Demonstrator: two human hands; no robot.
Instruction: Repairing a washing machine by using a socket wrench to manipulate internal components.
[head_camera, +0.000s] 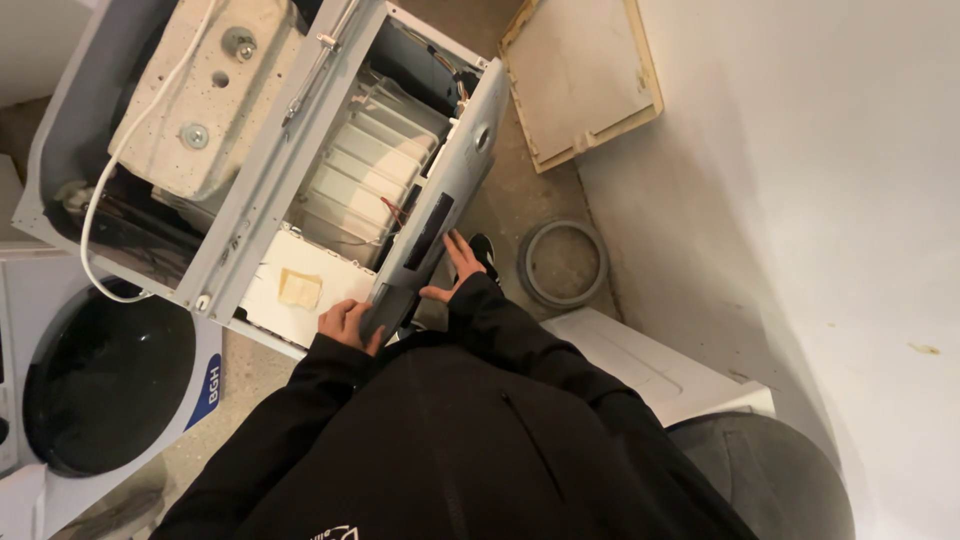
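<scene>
Both hands are applied to the detached control panel (440, 215) of an opened washing machine (90, 120). The left hand (345, 322) clasps the near end of the panel, fingers curled around its dark lower corner. The right hand (458, 270) rests on the outer face just beyond, fingers spread and pressed flat, pinching nothing. The panel stands tilted away from the cabinet front, apparently supported between the two hands because it no longer sits on its mounts; coloured wiring (400, 212) behind it runs into the machine.

Directly behind the left-hand grip lies the white detergent drawer housing (300, 290), and beyond it the ribbed plastic dispenser body (365, 165). Further in, a pale concrete counterweight (205, 90) with bolts sits over the tub, and a white hose (120, 160) loops beside it.

On the floor past the right hand lies a grey door gasket ring (563, 262), with a shoe (484, 252) near it. A flat cover panel (580, 80) leans further off. To the left of the grip stands a second washer with a dark round door (105, 375).
</scene>
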